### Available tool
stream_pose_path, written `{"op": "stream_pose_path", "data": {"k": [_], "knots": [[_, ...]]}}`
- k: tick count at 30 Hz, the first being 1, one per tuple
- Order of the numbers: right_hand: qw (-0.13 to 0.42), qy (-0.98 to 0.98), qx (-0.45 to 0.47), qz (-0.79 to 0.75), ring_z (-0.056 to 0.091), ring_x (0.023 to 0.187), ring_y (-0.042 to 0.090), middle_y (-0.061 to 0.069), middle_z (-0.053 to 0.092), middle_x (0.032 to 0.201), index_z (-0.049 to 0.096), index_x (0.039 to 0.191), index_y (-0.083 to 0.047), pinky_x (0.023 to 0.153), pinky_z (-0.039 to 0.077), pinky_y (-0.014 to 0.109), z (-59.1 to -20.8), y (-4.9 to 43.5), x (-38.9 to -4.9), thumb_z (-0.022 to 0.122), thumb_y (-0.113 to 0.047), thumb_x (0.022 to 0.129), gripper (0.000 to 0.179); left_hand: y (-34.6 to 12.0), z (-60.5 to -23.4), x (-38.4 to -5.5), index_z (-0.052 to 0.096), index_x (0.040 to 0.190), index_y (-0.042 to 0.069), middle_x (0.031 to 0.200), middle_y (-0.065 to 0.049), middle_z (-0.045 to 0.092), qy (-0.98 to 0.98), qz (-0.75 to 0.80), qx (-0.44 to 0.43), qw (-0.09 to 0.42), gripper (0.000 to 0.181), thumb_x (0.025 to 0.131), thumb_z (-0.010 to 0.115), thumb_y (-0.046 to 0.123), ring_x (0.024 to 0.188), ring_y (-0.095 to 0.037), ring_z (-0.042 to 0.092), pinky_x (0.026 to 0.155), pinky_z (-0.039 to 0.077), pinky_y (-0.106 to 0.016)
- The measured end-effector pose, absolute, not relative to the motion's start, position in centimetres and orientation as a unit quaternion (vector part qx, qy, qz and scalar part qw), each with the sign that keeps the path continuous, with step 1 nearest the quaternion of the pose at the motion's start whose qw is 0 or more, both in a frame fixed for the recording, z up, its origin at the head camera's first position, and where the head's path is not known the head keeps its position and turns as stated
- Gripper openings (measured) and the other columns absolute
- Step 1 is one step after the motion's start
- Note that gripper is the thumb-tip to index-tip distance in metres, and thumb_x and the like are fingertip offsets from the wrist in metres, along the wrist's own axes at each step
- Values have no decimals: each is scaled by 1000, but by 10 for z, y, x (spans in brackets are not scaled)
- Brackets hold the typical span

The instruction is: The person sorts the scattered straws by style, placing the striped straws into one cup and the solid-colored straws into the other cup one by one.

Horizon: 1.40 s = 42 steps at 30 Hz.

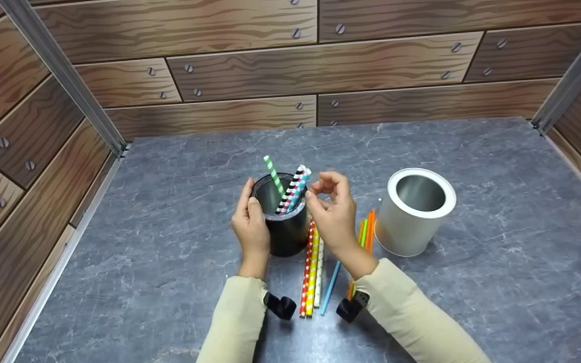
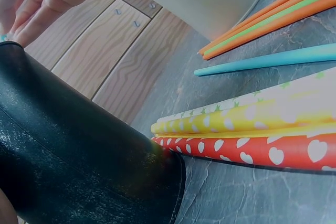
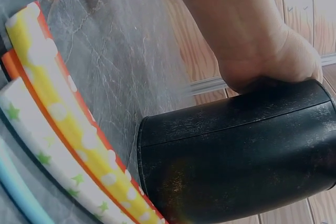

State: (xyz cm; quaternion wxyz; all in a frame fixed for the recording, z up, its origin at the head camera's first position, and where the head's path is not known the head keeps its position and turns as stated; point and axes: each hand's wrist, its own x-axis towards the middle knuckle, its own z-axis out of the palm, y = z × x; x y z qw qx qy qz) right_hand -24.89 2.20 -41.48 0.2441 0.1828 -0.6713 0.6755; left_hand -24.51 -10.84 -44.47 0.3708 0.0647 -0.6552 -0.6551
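A black can (image 1: 284, 237) stands on the tabletop, and my left hand (image 1: 251, 229) grips its left side near the rim. Inside it lean a green-and-white striped straw (image 1: 274, 174) and a bunch of striped paper straws (image 1: 293, 191) in black, blue and red with white. My right hand (image 1: 335, 212) is at the can's right rim, fingers loosely bent beside the bunch, with nothing visible between them. In the left wrist view, the right hand's fingers (image 2: 39, 11) are just above the rim, and a bit of teal shows by them.
Red, yellow and star-patterned straws (image 1: 311, 272) lie right of the black can. Beyond are a plain blue straw (image 1: 331, 290) and orange and green straws (image 1: 369, 229), partly hidden by the right arm. A silver can (image 1: 406, 234) stands at the right. Wood-patterned walls (image 1: 250, 70) enclose the table.
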Motion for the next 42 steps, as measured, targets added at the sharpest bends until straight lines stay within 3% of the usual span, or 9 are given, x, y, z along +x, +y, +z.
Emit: {"op": "stream_pose_path", "data": {"k": [8, 24, 29, 35, 42], "knots": [[244, -646, 165, 705, 54, 84, 16, 9, 54, 88, 45, 108, 11, 63, 53, 19, -419, 31, -242, 59, 11, 79, 32, -109, -444, -244, 55, 127, 0, 127, -14, 57, -664, -645, 66, 373, 38, 92, 40, 1, 122, -21, 50, 102, 41, -30], [162, -689, 91, 700, 53, 83, 17, 14, 53, 90, 49, 105, 8, 68, 51, 22, -440, 49, -238, 64, 5, 78, 31, -109, -445, -244, 54, 128, 0, 128, -15, 56, -666, -645, 61, 370, 38, 93, 40, 2, 122, -20, 49, 102, 41, -31], [128, -730, 70, 668, 54, 83, 20, 17, 55, 92, 51, 104, 5, 69, 52, 21, -446, 50, -236, 66, 2, 77, 32, -109, -446, -244, 54, 127, -1, 127, -14, 57, -664, -646, 61, 371, 38, 92, 40, 1, 122, -20, 50, 102, 41, -30], [80, -797, 53, 597, 58, 84, 25, 17, 60, 94, 53, 106, 2, 75, 49, 30, -454, 52, -236, 70, -7, 75, 36, -109, -445, -245, 54, 126, -4, 127, -14, 57, -662, -646, 59, 374, 37, 92, 41, 1, 122, -22, 50, 103, 39, -30], [4, -847, 46, 529, 56, 83, 22, 12, 59, 93, 52, 112, -3, 73, 48, 33, -463, 54, -233, 74, -22, 74, 48, -109, -445, -244, 54, 127, -4, 127, -15, 57, -664, -643, 56, 377, 37, 92, 40, 1, 122, -22, 50, 102, 40, -31]]}}
